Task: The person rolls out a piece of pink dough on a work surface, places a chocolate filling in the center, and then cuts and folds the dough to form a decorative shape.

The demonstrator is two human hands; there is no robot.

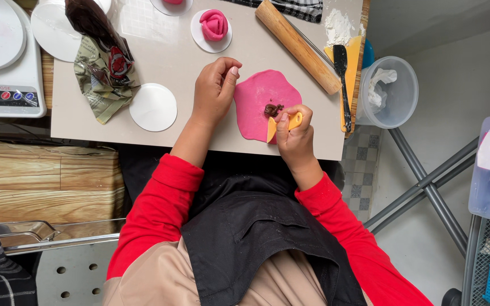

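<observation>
A flat pink dough round [260,97] lies on the beige board [160,51], with a small heap of dark brown filling [273,109] near its right edge. My right hand [295,136] grips a yellow plastic scraper [282,126] at the dough's near right edge, next to the filling. My left hand [215,90] rests on the board just left of the dough, fingers curled in, nothing visible in it. A folded pink dough rose [214,25] sits on a small white disc [199,38] farther back.
A wooden rolling pin [297,45] lies diagonally right of the dough, beside a black spatula [342,73] and flour [338,27]. A crumpled foil bag [102,68], white discs [153,107] and a scale [7,68] are left. A clear tub [387,90] stands off the board's right edge.
</observation>
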